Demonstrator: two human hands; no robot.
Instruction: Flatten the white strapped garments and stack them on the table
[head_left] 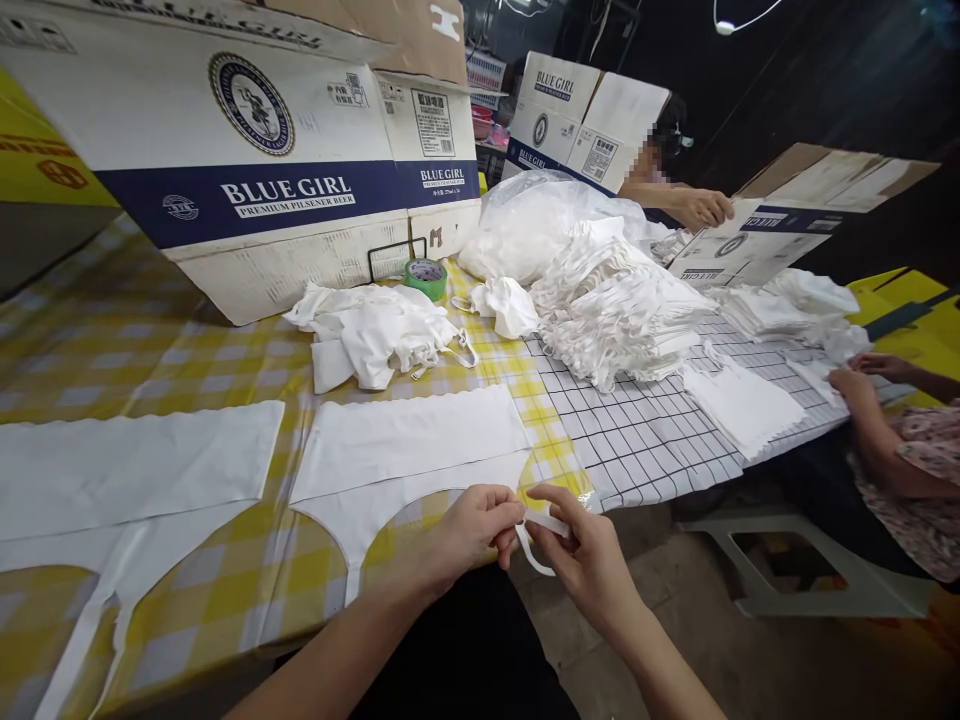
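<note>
Low over the table's front edge, my left hand and my right hand meet, fingers closed on a white strap. A loop of it hangs between them. Just behind them a flat white garment piece with curved cut-outs lies on the yellow checked cloth. Its right corner is close to my fingers, and I cannot tell whether the strap joins it there. Farther left lies a similar white garment piece, its long straps trailing toward the front edge.
Behind the pieces are a crumpled white garment heap, a green tape roll and a large beer carton. A tall white garment pile stands right of centre. Co-workers' hands work at the far side and right.
</note>
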